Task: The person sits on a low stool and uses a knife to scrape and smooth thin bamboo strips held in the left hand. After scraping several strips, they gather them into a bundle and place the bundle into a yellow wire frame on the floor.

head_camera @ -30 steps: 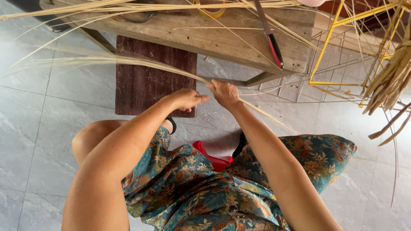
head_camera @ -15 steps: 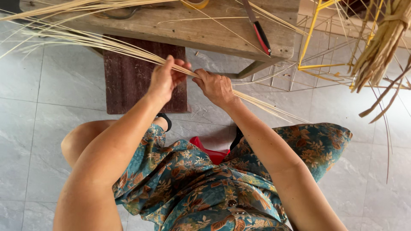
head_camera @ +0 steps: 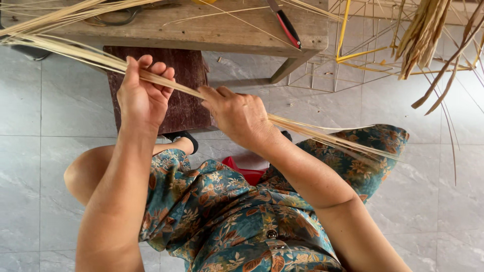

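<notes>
Over grey tiles, both hands grip long, pale, thin straw strips (head_camera: 186,90).

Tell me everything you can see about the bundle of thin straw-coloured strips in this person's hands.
The bundle of strips is a sheaf of long, thin, pale tan fibres that look like dried reed or split cane. It slants from the upper left, past the wooden bench, down to the right over the patterned skirt, where the ends fan apart. The left hand closes around it and the right hand pinches it just beside.
</notes>
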`<state>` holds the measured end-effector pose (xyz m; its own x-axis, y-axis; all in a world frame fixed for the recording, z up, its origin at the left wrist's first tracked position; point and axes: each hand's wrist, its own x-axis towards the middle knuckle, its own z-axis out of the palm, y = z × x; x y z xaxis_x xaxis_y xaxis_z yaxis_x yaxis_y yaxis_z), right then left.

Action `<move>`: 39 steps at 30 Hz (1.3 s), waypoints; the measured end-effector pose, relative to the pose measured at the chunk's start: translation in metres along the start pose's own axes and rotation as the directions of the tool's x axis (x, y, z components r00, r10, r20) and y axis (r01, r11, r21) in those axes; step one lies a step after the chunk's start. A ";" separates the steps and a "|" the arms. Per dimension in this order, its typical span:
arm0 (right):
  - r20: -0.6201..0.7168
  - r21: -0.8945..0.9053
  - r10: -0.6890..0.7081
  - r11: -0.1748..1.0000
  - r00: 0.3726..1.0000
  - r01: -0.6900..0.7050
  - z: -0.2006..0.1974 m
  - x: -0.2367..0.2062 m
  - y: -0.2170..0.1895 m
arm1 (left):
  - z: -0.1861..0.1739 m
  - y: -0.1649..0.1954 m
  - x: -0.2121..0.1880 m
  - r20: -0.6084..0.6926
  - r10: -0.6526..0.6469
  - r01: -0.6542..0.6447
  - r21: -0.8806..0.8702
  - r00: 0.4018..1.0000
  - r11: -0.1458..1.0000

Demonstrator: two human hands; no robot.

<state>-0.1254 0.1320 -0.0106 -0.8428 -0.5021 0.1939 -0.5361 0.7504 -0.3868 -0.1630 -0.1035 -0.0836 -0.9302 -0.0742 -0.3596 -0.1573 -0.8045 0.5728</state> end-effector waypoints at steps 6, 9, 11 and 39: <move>0.061 -0.074 0.001 0.997 0.998 0.004 -0.025 -0.006 -0.018 | -0.006 -0.006 -0.027 0.079 -0.022 0.030 -0.099 0.997 0.995; 0.047 -0.068 -0.008 0.998 0.999 0.012 -0.039 -0.019 -0.024 | -0.002 -0.013 -0.035 0.126 -0.050 0.056 -0.042 0.991 0.998; 0.086 -0.118 0.015 0.993 0.996 -0.005 -0.046 -0.023 -0.023 | 0.001 -0.020 -0.039 0.169 -0.047 0.053 -0.034 0.984 0.998; -0.069 0.700 -0.354 0.649 0.933 0.298 -0.052 0.054 -0.052 | 0.048 0.187 -0.127 0.270 0.618 -0.659 0.486 0.738 0.574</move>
<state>-0.1456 0.0876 0.0667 -0.5997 -0.7043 0.3800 -0.5652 0.0366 -0.8241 -0.0900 -0.2160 0.1049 -0.8733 -0.3928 0.2881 0.3616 -0.1266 0.9237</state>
